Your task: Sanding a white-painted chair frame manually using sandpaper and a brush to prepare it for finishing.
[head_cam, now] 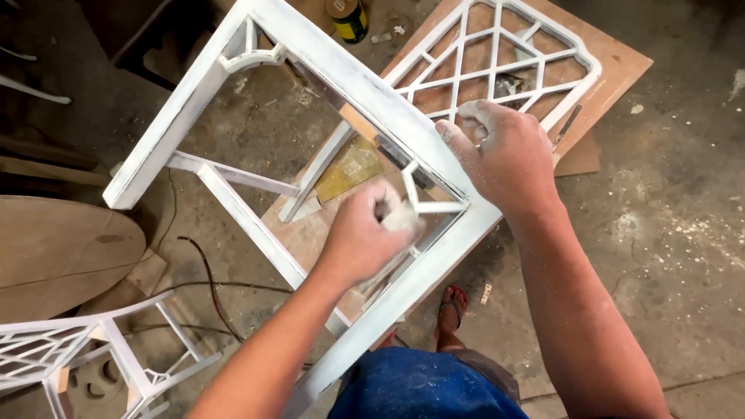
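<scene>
Left hand (363, 237) first: from the head camera I see it curled closed around a small pale pad (401, 219), which looks like worn sandpaper, and pressing it against the thin white bracket (423, 198) in the near corner of the frame. Over on the other side, my right hand (508, 155) lies open and flat, dusted white, with its fingers (458, 143) draped over the top rail to steady the piece. That piece is a white painted chair frame (341, 74), tilted up in front of me, its corner between my two hands and its long rails running away to the upper left. Beneath it a brown board (617, 62) lies on the dusty concrete floor (683, 233), with a white lattice panel (497, 54) resting on the board just beyond my right hand. A yellowish sheet (349, 167) lies on the board under the frame. Lower left, another white lattice piece (85, 349) sits beside a round wooden top (54, 248). A sandalled foot (452, 306) shows below the frame.
</scene>
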